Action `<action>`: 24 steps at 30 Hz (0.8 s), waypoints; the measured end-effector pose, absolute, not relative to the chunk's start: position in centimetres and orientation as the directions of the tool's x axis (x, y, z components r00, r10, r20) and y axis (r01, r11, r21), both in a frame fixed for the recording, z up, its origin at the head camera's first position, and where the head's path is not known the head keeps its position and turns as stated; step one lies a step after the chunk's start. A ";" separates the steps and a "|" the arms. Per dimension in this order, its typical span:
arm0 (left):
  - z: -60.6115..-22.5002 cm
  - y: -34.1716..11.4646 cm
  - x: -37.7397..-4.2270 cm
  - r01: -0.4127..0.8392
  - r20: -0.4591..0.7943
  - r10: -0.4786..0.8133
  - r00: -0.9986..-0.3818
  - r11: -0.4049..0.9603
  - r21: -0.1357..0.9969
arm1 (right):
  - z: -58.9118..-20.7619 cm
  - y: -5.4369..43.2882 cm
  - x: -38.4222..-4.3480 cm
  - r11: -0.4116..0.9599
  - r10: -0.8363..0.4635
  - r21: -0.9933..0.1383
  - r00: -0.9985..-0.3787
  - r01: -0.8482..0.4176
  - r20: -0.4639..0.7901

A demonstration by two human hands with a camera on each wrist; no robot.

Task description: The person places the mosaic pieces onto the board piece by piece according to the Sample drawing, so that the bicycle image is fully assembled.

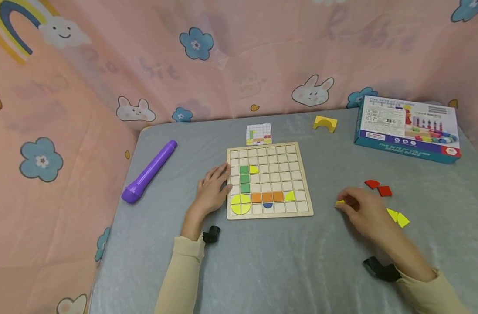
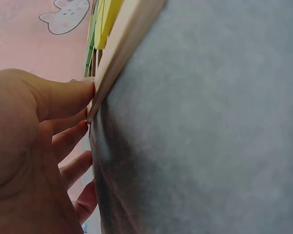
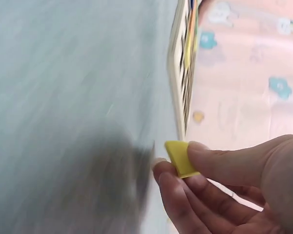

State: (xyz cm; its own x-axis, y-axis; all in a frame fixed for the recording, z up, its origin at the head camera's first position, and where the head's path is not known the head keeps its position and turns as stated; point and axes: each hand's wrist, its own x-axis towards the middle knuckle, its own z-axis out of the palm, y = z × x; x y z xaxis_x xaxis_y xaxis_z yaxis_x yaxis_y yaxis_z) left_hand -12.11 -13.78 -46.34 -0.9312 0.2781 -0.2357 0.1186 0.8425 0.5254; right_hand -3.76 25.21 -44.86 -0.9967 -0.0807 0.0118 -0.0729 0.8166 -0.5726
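A wooden grid board (image 1: 280, 209) lies on the table, carrying green and orange square tiles, a blue half-round piece (image 1: 267, 205) and several yellow quarter-circle tiles. My left hand (image 1: 212, 192) rests at the board's left edge, thumb and fingertips touching the rim, as the left wrist view also shows. To the right of the board, my right hand (image 1: 366, 209) pinches a yellow tile (image 3: 180, 159) between thumb and fingers. Near that hand lie two yellow tiles (image 1: 402, 220), a red quarter-circle tile (image 1: 372, 184) and a red square tile (image 1: 384, 191).
Behind the board lies a small pattern card (image 1: 258, 133). A yellow arch block (image 1: 325, 123) and a boxed toy set (image 1: 409, 128) are at the back right. A purple microphone-shaped object (image 1: 149, 172) lies on the left. Patterned pink cloth hangs behind the table.
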 end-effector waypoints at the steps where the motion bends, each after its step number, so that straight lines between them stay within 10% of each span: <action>1: -46.3 -13.8 -12.1 0.118 -0.235 0.278 -0.932 0.842 0.527 | -44.7 24.7 -3.9 0.814 -0.093 -0.576 -0.996 -0.081 0.008; 24: -46.3 -13.7 -12.1 0.113 -0.230 0.270 -0.935 0.841 0.529 | -45.1 19.3 -7.7 0.745 -0.191 -0.650 -0.982 -0.150 0.008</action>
State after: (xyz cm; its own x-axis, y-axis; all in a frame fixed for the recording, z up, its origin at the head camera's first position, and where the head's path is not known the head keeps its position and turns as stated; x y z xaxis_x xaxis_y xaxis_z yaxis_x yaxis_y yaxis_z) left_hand -12.06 -13.70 -46.30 -0.9348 0.2703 -0.2305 0.1128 0.8411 0.5290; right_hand -7.67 19.34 -45.15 -0.9815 -0.1911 0.0081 -0.1504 0.7452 -0.6497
